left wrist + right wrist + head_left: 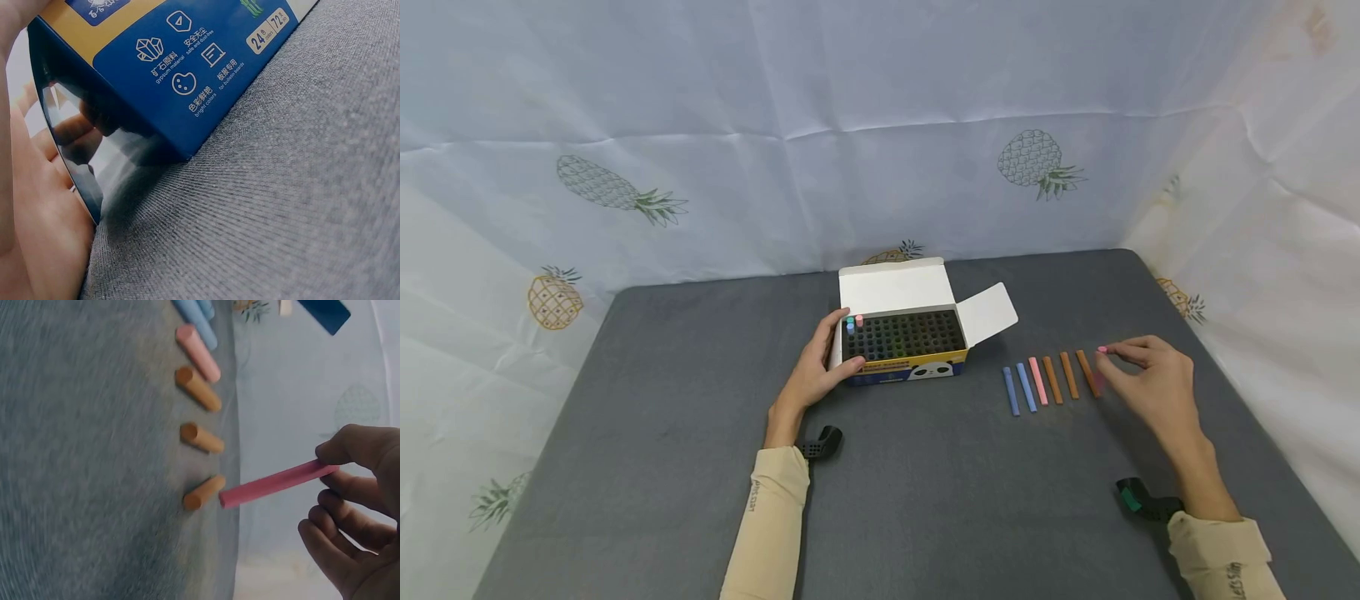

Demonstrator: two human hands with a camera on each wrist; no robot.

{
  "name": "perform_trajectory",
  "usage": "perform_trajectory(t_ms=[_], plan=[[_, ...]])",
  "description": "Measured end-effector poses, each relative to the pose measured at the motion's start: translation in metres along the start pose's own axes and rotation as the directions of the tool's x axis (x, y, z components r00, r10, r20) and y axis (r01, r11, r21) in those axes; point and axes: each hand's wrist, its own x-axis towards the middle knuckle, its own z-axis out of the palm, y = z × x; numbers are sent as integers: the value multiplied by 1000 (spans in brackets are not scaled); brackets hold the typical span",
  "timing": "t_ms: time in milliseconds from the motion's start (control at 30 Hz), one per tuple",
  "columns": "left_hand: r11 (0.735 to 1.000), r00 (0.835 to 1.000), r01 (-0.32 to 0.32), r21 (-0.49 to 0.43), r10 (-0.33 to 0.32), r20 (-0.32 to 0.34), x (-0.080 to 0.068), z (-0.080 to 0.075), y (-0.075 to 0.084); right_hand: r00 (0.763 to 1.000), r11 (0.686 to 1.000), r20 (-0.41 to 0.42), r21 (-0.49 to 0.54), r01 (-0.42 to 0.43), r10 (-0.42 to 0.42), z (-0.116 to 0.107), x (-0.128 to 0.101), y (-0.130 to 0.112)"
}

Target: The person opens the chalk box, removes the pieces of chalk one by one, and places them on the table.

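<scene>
An open chalk box [898, 374], blue and yellow with a panda on its front, stands at the table's middle. My left hand [811, 368] grips its left end, thumb at the front edge and fingers along the far side. Inside, a black holder with rows of holes carries a teal, a blue and a pink chalk near its left back corner. At the right, the thumb and fingertips of my right hand [1159, 385] pinch one end of a deeper pink chalk stick [275, 484]. It hangs tilted, its free end close to the rightmost brown chalk [1087, 372].
Left of that brown chalk, two more brown sticks [1070, 375], a light pink one [1037, 381] and two blue ones [1027, 387] lie in a row. The box's white lid [895, 285] stands up behind it; a side flap [988, 315] sticks out right. A pineapple-print curtain [790, 192] borders the grey table.
</scene>
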Motion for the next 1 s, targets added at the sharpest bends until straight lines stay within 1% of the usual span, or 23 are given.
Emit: perform_trajectory(t_ms=[167,267,433,567,700,800,867,933,1000], plan=[[1000,1000,3,-6,-3,-2,0,0,2,996,996,73,-66,-54,58,-1,1,8],[1000,1000,1,-4,-1,-2,0,-1,3,993,993,85,-91,-76,84,2,3,12],[1000,1000,3,-4,-3,-1,0,-1,4,990,992,85,-69,-103,109,11,9,17],[1000,1000,4,7,-4,2,0,-2,2,979,986,123,-74,-152,161,18,12,22],[1000,1000,-1,16,1,-7,3,0,-18,967,979,164,-92,-184,197,22,13,29],[1000,1000,-18,19,19,-16,5,2,-36,958,975,187,-101,-199,215,24,14,35],[999,999,-29,13,29,-18,5,1,-40,954,973,201,-106,-205,223,25,14,37],[999,999,-36,7,36,-17,5,1,-40,950,973,217,-107,-206,225,25,14,39],[1000,999,-28,3,28,-15,5,1,-41,945,971,230,-110,-211,231,26,14,41]])
